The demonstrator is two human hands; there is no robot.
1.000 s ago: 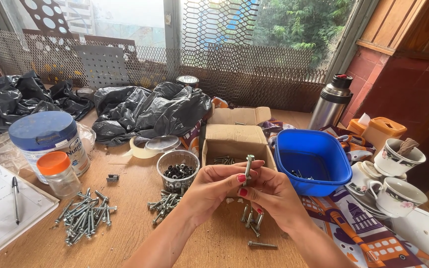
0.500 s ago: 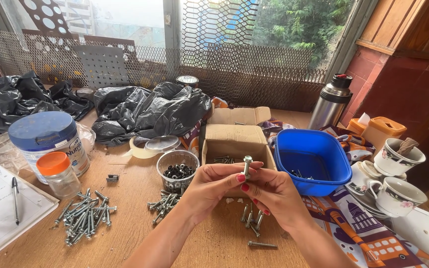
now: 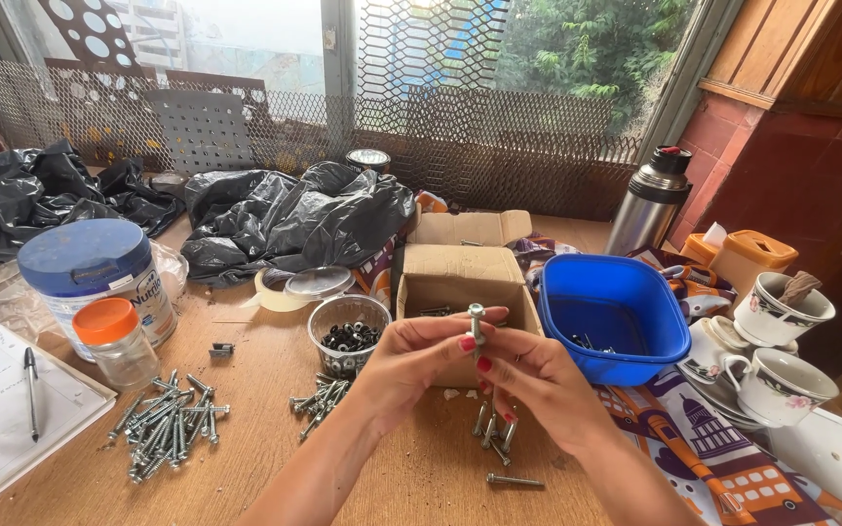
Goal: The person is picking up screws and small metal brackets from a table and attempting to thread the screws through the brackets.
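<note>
Head view, now: bolt (image 3: 478,326) pinched upright between both hands at the middle of the frame, head on top, long axis near vertical and leaning only slightly. Left hand (image 3: 411,362) closed on the shank from the left, thumb and fingertips pressed together around it. Right hand (image 3: 530,375) closed in from the right and a little lower, fingers curled on the lower shank; whether a nut sits there, cannot tell. Both hands touching the bolt, neither nearer than the other. Held above the wooden surface (image 3: 246,458), just in front of the open cardboard box (image 3: 462,275), with the blue tub (image 3: 611,317) to the right and the clear cup of nuts (image 3: 347,334) to the left. Loose bolts (image 3: 495,433) lying flat beneath the hands.

Against the head view a second ago: bolt sunk a little deeper between the fingers, less of the shank showing above them; hands in nearly the same place, everything else on the surface unmoved.
</note>
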